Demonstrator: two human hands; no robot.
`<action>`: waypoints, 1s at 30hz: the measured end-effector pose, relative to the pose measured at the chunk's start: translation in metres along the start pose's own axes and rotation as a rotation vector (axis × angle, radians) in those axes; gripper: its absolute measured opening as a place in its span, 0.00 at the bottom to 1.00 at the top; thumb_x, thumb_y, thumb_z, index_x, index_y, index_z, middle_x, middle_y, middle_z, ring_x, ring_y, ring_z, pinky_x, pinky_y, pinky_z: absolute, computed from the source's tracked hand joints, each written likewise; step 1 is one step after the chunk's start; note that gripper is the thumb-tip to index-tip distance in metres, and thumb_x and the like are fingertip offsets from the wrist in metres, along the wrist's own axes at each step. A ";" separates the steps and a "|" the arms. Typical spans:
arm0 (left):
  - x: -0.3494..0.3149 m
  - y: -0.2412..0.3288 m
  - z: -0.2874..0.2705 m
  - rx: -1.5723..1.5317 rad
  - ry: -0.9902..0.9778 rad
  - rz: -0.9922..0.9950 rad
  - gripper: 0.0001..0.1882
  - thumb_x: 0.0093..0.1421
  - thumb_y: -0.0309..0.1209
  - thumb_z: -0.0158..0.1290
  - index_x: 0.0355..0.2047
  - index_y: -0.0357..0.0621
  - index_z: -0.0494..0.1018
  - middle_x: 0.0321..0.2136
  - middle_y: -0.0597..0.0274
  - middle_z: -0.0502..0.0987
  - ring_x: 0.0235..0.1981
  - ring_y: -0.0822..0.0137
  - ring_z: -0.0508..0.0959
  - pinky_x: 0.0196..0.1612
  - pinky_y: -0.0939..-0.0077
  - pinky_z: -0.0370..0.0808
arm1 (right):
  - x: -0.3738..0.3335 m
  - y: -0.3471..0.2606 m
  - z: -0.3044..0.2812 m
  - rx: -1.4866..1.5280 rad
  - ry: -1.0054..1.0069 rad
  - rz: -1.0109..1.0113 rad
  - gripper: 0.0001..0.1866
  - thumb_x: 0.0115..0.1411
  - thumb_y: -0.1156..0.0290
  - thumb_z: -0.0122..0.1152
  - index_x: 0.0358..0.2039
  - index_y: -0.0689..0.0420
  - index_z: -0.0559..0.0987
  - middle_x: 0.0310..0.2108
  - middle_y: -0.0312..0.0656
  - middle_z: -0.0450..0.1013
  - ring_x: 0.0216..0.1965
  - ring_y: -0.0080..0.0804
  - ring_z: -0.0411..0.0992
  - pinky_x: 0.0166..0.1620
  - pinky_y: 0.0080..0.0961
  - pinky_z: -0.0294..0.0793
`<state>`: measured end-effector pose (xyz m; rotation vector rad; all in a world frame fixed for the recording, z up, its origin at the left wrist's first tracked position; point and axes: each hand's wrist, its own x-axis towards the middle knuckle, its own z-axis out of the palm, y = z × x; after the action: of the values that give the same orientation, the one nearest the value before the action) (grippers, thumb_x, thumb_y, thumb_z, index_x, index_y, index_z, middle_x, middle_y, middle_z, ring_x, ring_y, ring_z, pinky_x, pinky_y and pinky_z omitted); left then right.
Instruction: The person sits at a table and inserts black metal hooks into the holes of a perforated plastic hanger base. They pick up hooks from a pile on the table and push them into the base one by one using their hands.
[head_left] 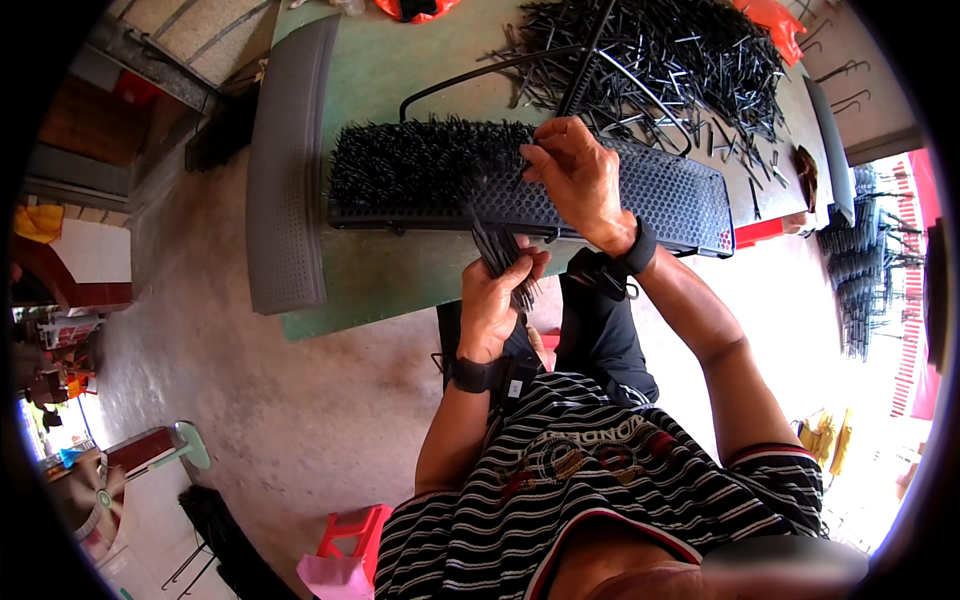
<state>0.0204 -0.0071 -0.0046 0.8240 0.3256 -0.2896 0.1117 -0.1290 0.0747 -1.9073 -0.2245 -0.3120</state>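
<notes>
My left hand (488, 302) is closed round a bundle of thin black plastic strips (490, 250), held just off the front edge of a long perforated black panel (665, 195). On the panel's left part, dense black bristle tufts (415, 165) stand up from the holes; bare holes show on its right part. Above the panel's middle, where the tufts end, my right hand (580, 185) has thumb and fingers pinched together. What lies between those fingertips is too small and dark to make out. A bent black metal rod frame (480, 70) is behind the panel.
A large heap of loose black strips (680, 70) covers the back right of the green table (375, 275). At the table's left end is a grey curved panel (290, 170). A red plastic stool (350, 535) stands lower left, and stacked black racks (860, 270) stand at far right.
</notes>
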 end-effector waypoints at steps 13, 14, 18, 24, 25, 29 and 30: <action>-0.008 0.012 -0.001 0.056 0.097 -0.073 0.12 0.60 0.26 0.49 0.44 0.38 0.70 0.31 0.54 0.77 0.20 0.68 0.75 0.22 0.76 0.73 | 0.009 0.038 0.021 -0.254 -0.065 -0.386 0.07 0.53 0.77 0.58 0.32 0.60 0.72 0.26 0.46 0.73 0.27 0.44 0.74 0.26 0.32 0.73; -0.009 0.012 -0.002 0.054 0.098 -0.069 0.12 0.60 0.26 0.49 0.44 0.38 0.70 0.31 0.54 0.77 0.20 0.68 0.76 0.21 0.76 0.74 | 0.010 0.038 0.021 -0.311 -0.092 -0.449 0.06 0.53 0.76 0.58 0.31 0.60 0.72 0.26 0.46 0.72 0.27 0.44 0.73 0.27 0.33 0.72; -0.009 0.012 -0.001 0.062 0.083 -0.059 0.11 0.60 0.25 0.48 0.44 0.37 0.69 0.30 0.55 0.77 0.20 0.68 0.76 0.21 0.77 0.74 | 0.013 0.035 0.018 -0.560 -0.199 -0.473 0.05 0.53 0.71 0.57 0.29 0.59 0.75 0.25 0.44 0.70 0.27 0.44 0.72 0.27 0.36 0.71; -0.008 0.008 -0.004 0.158 0.022 -0.033 0.12 0.60 0.26 0.49 0.44 0.38 0.69 0.30 0.55 0.77 0.21 0.69 0.76 0.21 0.79 0.73 | 0.008 0.010 0.014 -0.414 -0.270 -0.310 0.13 0.49 0.62 0.64 0.27 0.59 0.79 0.25 0.44 0.74 0.26 0.43 0.74 0.28 0.32 0.72; -0.007 0.007 -0.004 0.175 -0.003 -0.025 0.12 0.60 0.26 0.49 0.44 0.38 0.69 0.30 0.56 0.77 0.21 0.69 0.76 0.21 0.79 0.73 | 0.006 0.007 0.013 -0.381 -0.366 -0.201 0.13 0.48 0.62 0.64 0.26 0.59 0.79 0.24 0.44 0.75 0.26 0.42 0.74 0.29 0.31 0.73; -0.005 0.002 0.002 0.247 -0.001 -0.014 0.12 0.60 0.24 0.48 0.45 0.37 0.68 0.29 0.57 0.76 0.20 0.71 0.76 0.21 0.81 0.73 | -0.003 0.006 0.013 -0.250 -0.449 0.076 0.10 0.48 0.66 0.63 0.23 0.61 0.80 0.21 0.45 0.76 0.24 0.36 0.76 0.29 0.27 0.74; -0.003 -0.002 0.000 0.245 -0.008 -0.016 0.13 0.60 0.25 0.49 0.45 0.37 0.68 0.29 0.57 0.77 0.21 0.70 0.76 0.21 0.81 0.72 | -0.003 0.009 0.012 -0.191 -0.392 0.107 0.10 0.48 0.66 0.63 0.23 0.62 0.80 0.21 0.45 0.76 0.23 0.35 0.76 0.28 0.27 0.74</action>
<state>0.0168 -0.0080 -0.0047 1.0610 0.2932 -0.3525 0.1127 -0.1209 0.0613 -2.1505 -0.3616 0.1202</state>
